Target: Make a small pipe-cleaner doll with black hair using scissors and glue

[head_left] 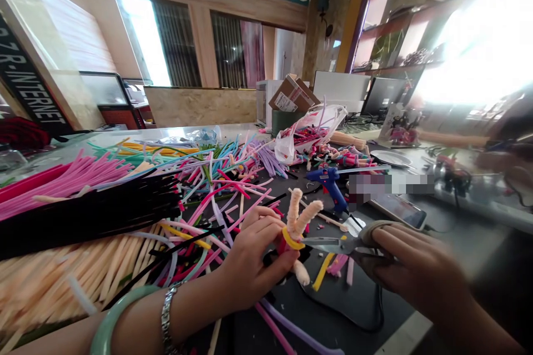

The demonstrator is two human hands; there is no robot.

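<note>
My left hand [263, 249] is closed around a small pipe cleaner figure [306, 216]. Two fuzzy beige limbs stick up from it, a yellow band circles its middle, some red shows beneath, and another beige limb points down. My right hand [420, 263] grips the scissors [327, 243] by their dull grey-green handles. The blades reach left, and their tips are at the yellow band; whether they are closed on any strand I cannot tell. Below the blades lie short yellow and pink pipe cleaner offcuts [323, 272] on the dark mat. My left fingers cover part of the figure's body.
A blue glue gun [333, 184] lies behind the figure, with a phone [395, 208] to its right. Bundles of black [95, 211], beige [83, 283] and pink pipe cleaners [70, 180] fill the left side. A dark cable [381, 310] curves across the mat between my hands.
</note>
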